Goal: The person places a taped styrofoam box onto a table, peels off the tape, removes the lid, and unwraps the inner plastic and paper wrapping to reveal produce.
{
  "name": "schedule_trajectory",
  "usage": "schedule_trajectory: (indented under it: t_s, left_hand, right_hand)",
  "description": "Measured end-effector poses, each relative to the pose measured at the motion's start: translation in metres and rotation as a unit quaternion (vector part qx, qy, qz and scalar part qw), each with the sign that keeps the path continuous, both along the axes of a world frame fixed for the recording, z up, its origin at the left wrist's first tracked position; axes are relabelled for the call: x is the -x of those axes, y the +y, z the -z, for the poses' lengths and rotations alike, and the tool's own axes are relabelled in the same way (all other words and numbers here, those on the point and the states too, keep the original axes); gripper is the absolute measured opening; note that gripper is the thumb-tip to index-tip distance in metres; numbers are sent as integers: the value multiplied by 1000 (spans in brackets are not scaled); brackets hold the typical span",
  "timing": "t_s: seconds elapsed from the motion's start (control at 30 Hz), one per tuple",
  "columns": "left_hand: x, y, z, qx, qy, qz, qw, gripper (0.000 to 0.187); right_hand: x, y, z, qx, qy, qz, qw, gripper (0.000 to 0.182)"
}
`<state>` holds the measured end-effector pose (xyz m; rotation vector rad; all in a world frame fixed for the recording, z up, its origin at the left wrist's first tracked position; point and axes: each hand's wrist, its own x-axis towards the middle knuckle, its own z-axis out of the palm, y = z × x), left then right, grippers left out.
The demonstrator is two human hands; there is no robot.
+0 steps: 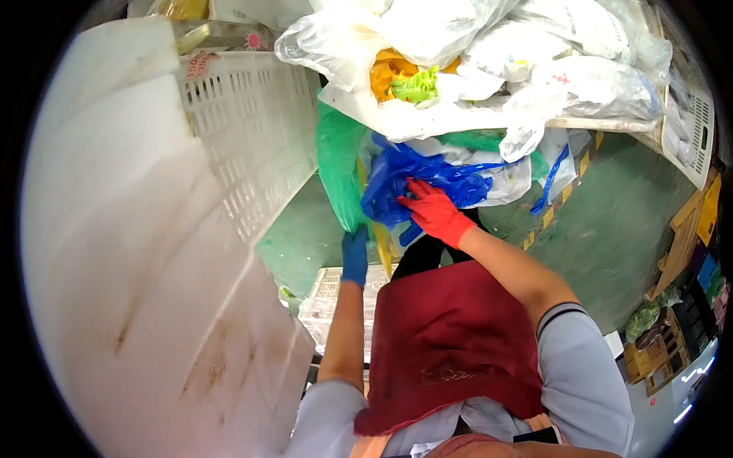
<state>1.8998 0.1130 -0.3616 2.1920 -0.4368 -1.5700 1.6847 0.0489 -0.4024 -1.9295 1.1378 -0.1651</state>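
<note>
My left hand (354, 257), in a blue glove, is closed on the lower end of a green plastic bag (341, 164) that hangs down from beside the white crates. In a red glove, my right hand (437, 214) rests against a crumpled blue plastic bag (397, 177). Its visible fingers are apart, with the tips on the blue film. White plastic bags (508, 183) lie bunched just behind the blue one.
A heap of white plastic bags (489, 46) fills a crate at the top. A tall white perforated crate (244, 114) stands at left, and a smaller white crate (319, 305) sits low beside my left arm. Yellow tape (566, 193) marks the green floor (595, 237).
</note>
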Motion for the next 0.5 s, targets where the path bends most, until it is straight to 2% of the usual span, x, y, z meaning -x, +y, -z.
schedule_trajectory:
  t_s: [0.07,0.13,0.2,0.27,0.33,0.4,0.5]
  left_hand:
    - [13,5,-40,59,18,13,998,24]
    - [38,-6,-84,32,26,45,998,21]
    - [61,-5,-110,5,100,8,995,25]
    - [71,-15,-137,-32,143,61,987,26]
    - [74,-20,-132,-42,155,24,987,27]
    - [78,-23,-129,-47,157,-15,986,27]
    - [83,-19,-108,-41,164,-72,983,27]
  right_hand:
    - [-22,-5,14,0,18,-56,998,44]
    - [-38,-4,40,-10,47,-97,994,43]
    - [-39,-9,84,-17,46,-110,993,38]
    - [-36,-26,137,-5,87,21,996,37]
    - [-33,-42,179,-12,110,136,984,35]
    - [-41,-35,194,-23,121,206,971,34]
    - [-54,-1,182,-3,103,238,966,33]
